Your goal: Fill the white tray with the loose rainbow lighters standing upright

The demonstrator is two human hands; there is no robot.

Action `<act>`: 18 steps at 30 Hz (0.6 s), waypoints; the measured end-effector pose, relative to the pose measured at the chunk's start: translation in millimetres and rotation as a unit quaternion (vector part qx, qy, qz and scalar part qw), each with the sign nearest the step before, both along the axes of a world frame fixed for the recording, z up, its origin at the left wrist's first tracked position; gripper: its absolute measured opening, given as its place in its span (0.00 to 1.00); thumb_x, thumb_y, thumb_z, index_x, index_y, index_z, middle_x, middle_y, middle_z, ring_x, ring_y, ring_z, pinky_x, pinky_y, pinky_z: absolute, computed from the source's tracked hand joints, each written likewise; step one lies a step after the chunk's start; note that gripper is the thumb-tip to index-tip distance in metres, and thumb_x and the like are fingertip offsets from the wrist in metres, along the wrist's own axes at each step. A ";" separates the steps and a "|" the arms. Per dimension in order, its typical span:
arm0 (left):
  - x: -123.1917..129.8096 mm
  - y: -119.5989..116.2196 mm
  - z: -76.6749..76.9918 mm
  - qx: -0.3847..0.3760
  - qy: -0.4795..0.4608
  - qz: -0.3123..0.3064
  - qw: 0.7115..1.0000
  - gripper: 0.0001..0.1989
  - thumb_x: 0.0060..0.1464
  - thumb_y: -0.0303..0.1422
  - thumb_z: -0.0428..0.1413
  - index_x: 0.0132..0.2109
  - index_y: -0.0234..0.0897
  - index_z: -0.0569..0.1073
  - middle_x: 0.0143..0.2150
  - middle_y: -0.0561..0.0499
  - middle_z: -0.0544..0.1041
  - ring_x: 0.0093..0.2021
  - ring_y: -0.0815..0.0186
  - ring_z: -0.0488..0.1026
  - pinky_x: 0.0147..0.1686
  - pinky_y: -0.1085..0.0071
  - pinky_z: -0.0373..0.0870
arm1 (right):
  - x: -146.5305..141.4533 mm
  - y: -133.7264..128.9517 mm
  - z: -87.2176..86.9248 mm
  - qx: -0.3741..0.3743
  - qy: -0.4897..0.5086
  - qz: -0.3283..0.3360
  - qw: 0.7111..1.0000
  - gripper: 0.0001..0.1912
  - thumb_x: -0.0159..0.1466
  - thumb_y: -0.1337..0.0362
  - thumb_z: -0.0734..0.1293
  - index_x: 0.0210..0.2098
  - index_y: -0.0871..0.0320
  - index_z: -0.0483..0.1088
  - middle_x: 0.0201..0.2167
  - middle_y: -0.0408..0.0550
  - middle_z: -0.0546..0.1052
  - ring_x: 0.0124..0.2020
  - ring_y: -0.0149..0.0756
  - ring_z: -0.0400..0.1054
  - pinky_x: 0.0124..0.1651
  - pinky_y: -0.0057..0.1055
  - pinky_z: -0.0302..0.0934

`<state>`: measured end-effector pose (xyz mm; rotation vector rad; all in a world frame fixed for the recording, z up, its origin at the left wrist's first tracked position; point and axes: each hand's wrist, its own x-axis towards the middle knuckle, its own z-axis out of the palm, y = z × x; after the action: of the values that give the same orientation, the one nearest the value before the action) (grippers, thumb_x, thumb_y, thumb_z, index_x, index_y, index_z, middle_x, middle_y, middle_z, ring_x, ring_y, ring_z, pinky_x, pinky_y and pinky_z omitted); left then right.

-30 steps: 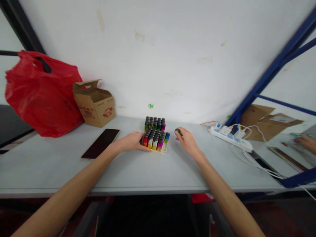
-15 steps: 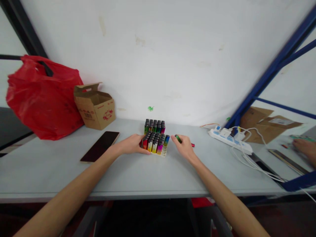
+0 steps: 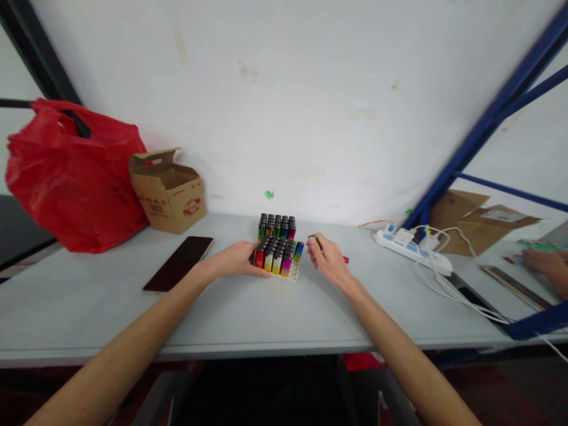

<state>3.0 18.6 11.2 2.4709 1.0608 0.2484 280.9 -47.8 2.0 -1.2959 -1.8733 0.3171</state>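
My left hand grips the left side of a pale tray packed with upright lighters with black tops. Empty slots show along the tray's right edge, below a blue and yellow lighter. Just right of the tray, my right hand is closed on a green lighter, mostly hidden by the fingers. A red lighter lies on the table, partly behind that hand. Behind the tray stands a second block of upright lighters.
On the left are a phone, an open cardboard box and a red bag. A power strip with white cables lies right, near a blue frame. Another person's hand shows at far right.
My right hand has turned slightly, its fingers curled more around the green lighter, which is tilted differently. My left hand still holds the tray. The view has shifted a little.
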 end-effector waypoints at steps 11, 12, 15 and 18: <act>0.4 -0.2 0.8 0.011 0.016 0.004 1.000 0.35 0.46 0.58 0.62 0.53 0.38 0.73 0.44 0.47 0.82 0.41 0.54 0.79 0.39 0.68 0.70 | 11.0 6.5 -2.8 -0.004 -0.106 0.029 0.994 0.23 0.73 0.47 0.57 0.28 0.55 0.61 0.22 0.40 0.72 0.24 0.31 0.63 0.32 0.29 0.53; 0.3 -0.2 0.8 0.011 0.017 0.005 1.000 0.35 0.46 0.58 0.62 0.53 0.38 0.73 0.43 0.47 0.82 0.41 0.54 0.79 0.38 0.68 0.70 | 12.2 6.6 -2.3 -0.016 -0.101 0.039 0.994 0.22 0.73 0.47 0.57 0.29 0.55 0.62 0.24 0.42 0.75 0.25 0.32 0.66 0.33 0.29 0.55; -0.1 0.0 0.2 0.011 0.013 0.004 1.000 0.34 0.45 0.58 0.62 0.51 0.37 0.73 0.43 0.47 0.82 0.41 0.53 0.79 0.38 0.68 0.69 | 15.1 6.5 -0.5 -0.054 -0.096 0.074 0.991 0.20 0.73 0.47 0.58 0.33 0.55 0.65 0.28 0.46 0.79 0.29 0.35 0.72 0.37 0.30 0.60; -0.3 0.6 -1.0 0.012 0.008 0.003 1.000 0.34 0.45 0.58 0.63 0.50 0.38 0.74 0.43 0.47 0.82 0.41 0.54 0.79 0.38 0.68 0.69 | 15.7 6.6 -1.1 -0.065 -0.096 0.086 0.990 0.19 0.72 0.47 0.59 0.34 0.55 0.67 0.30 0.48 0.80 0.31 0.37 0.73 0.37 0.31 0.61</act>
<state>2.7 19.2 10.2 2.4953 1.0770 0.2445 296.6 -41.2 0.9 -1.2917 -2.1651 0.4217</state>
